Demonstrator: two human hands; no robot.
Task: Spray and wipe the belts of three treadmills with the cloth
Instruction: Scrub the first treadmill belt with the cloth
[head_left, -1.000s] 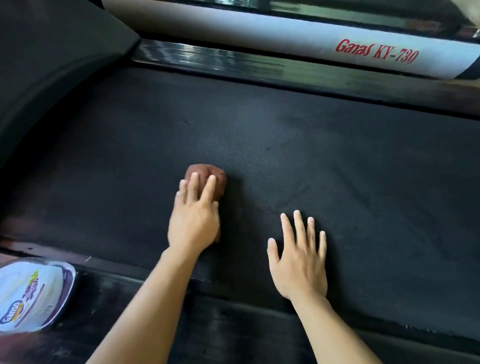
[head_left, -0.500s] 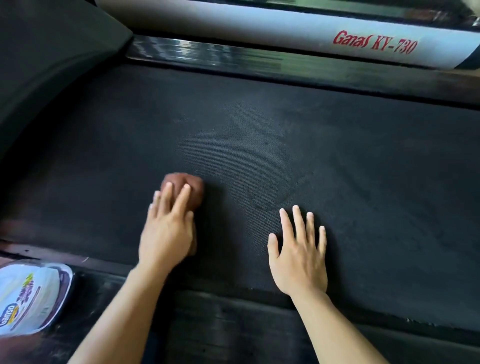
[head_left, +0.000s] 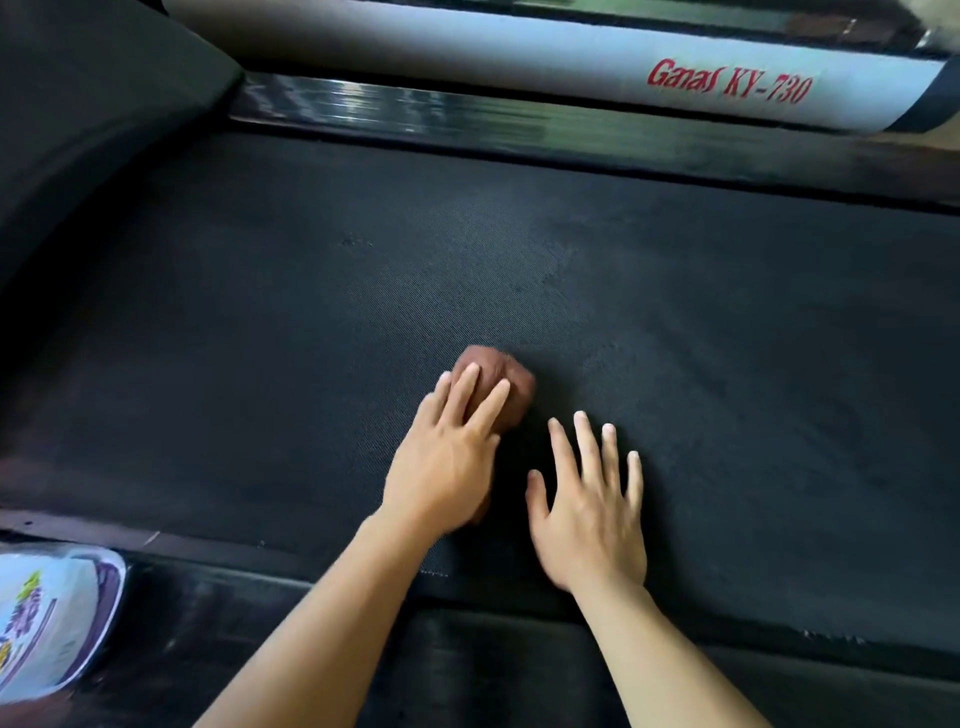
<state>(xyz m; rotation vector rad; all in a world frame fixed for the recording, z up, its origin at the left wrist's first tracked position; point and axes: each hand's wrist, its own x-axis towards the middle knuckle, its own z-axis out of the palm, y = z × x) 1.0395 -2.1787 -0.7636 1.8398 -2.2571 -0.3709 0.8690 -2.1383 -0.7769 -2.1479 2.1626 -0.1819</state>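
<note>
The black textured treadmill belt (head_left: 597, 270) fills most of the view. A small brown cloth (head_left: 511, 379) lies bunched on it near the middle. My left hand (head_left: 447, 462) presses flat on the cloth with straight fingers, covering its near part. My right hand (head_left: 592, 499) rests flat on the belt just to the right of the cloth, fingers spread, holding nothing.
A white and purple container (head_left: 52, 618) with a printed label lies at the lower left, off the belt. The shiny far side rail (head_left: 467, 119) and a white frame marked "Ganas KY-730" (head_left: 727, 85) run along the top. A dark near rail (head_left: 519, 665) borders the belt.
My left hand slid the cloth left across the belt, then back right, now close beside my right hand. The right hand stayed planted on the belt.
</note>
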